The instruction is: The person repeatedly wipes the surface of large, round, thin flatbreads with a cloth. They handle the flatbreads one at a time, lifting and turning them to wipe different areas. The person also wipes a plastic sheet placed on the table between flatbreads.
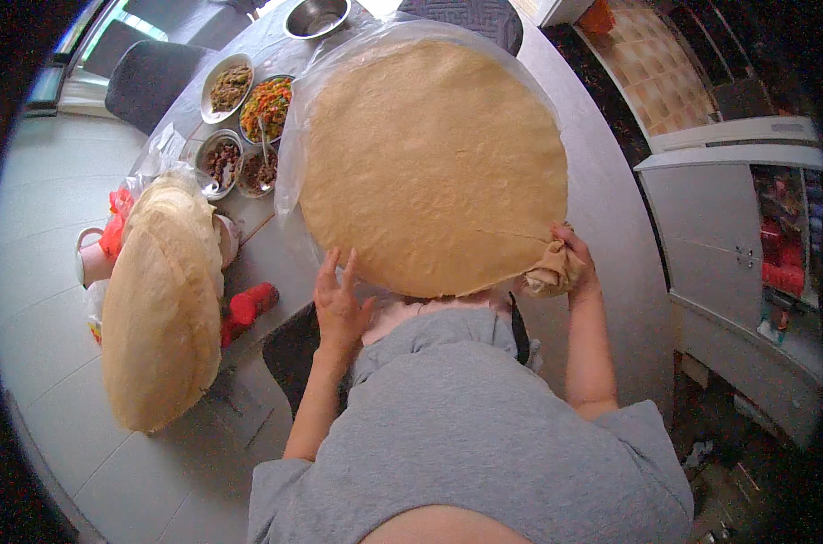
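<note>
In front of me on clear plastic sheeting (pixel 292 160) lies a very large, round, thin tan flatbread (pixel 439 156). Its near edge reaches over my lap. My right hand (pixel 581 262) grips a bunched, folded piece of the flatbread (pixel 551 275) at the near right edge. A shallow crease runs inward from that fold. My left hand (pixel 340 299) has its fingers spread, with the fingertips at the near left rim; whether they press on it is hard to tell. Folded flatbreads (pixel 163 306) are stacked to my left, overhanging the table edge.
Behind the stack are an oval dish of cooked food (pixel 229 88), a plate of diced vegetables (pixel 265 109) and two small bowls of dark filling (pixel 220 163). A steel bowl (pixel 316 19) stands farther back. A pink mug (pixel 95 262) and a red cylindrical object (pixel 254 304) flank the stack.
</note>
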Motion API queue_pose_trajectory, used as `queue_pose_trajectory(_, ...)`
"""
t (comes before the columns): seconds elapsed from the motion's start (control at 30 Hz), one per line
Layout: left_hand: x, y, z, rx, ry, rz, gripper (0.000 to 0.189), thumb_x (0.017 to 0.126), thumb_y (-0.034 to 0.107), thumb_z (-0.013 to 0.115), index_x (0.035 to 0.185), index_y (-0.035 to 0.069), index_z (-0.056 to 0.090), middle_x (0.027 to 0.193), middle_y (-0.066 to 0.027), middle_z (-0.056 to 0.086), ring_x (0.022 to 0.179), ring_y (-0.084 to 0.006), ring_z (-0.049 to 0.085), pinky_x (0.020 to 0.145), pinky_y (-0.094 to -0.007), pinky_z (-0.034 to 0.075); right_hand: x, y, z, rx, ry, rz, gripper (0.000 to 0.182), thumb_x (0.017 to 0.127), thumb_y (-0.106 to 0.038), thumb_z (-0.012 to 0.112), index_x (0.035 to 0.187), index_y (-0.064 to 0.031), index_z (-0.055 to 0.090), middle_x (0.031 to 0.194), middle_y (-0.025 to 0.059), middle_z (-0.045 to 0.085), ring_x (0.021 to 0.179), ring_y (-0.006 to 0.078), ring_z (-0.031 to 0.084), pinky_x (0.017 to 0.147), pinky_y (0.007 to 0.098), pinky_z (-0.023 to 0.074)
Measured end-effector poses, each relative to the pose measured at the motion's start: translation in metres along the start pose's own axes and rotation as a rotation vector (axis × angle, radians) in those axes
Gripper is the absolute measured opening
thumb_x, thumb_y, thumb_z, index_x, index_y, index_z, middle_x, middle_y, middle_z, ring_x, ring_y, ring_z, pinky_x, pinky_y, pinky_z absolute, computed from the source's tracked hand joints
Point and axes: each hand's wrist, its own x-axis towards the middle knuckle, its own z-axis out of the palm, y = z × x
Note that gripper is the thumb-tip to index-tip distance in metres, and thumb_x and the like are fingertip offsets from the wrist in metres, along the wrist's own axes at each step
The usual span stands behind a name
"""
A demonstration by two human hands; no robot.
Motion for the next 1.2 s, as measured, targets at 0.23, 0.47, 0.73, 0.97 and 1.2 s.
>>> queue_pose_trajectory(0.23,0.007,-0.002,0.005,-0.007,0.091,0.325,0.102,0.059,0.025,0.094,0.148,0.020,0.045,0.160,-0.0166,0.032,0.149,-0.0373,0.032,0.121,-0.0568,0.029,-0.029,-0.024,0.057,-0.031,-0.328,-0.095,0.049,0.093,-0.028,0.061,0.133,-0.0001,0.055,0.125,0.0152,0.067,0.109,0.0266,0.069,0.094,0.0409,0.0580)
queue_pose_trajectory(0.47,0.015,0.009,0.013,-0.029,0.208,0.491,0.081,0.076,0.047,0.081,0.143,0.020,0.047,0.155,-0.0216,0.039,0.144,-0.0431,0.039,0.118,-0.0616,0.030,-0.056,-0.031,0.116,-0.071,-0.334,-0.160,0.065,0.084,-0.028,0.069,0.137,0.0061,0.052,0.125,0.0203,0.067,0.107,0.0293,0.070,0.093,0.0397,0.0588)
queue_pose_trajectory(0.73,0.018,0.016,0.006,-0.061,0.209,0.608,0.082,0.078,0.057,0.078,0.142,0.020,0.045,0.157,-0.0244,0.035,0.145,-0.0476,0.036,0.117,-0.0697,0.025,-0.063,-0.035,0.137,-0.105,-0.448,-0.320,0.067,0.090,-0.032,0.071,0.139,0.0063,0.048,0.132,0.0203,0.063,0.116,0.0259,0.065,0.098,0.0397,0.0552)
queue_pose_trajectory(0.97,0.029,0.057,-0.038,-0.233,0.408,0.643,0.095,0.082,0.048,0.081,0.156,0.024,0.026,0.160,-0.0273,0.028,0.145,-0.0528,0.032,0.115,-0.0722,0.025,-0.061,-0.082,0.159,-0.450,-0.595,-0.246,0.032,0.090,-0.031,0.073,0.100,-0.0014,0.066,0.107,0.0111,0.072,0.102,0.0171,0.067,0.092,0.0293,0.0535)
queue_pose_trajectory(1.2,0.065,0.090,-0.081,-0.149,0.627,0.649,0.072,0.097,0.028,0.066,0.155,0.009,0.029,0.153,-0.0292,0.042,0.138,-0.0497,0.046,0.112,-0.0588,0.039,-0.072,-0.102,0.246,-0.782,-0.834,-0.502,0.050,0.087,-0.016,0.073,0.130,0.0055,0.059,0.118,0.0122,0.069,0.108,0.0182,0.066,0.097,0.0304,0.0513)
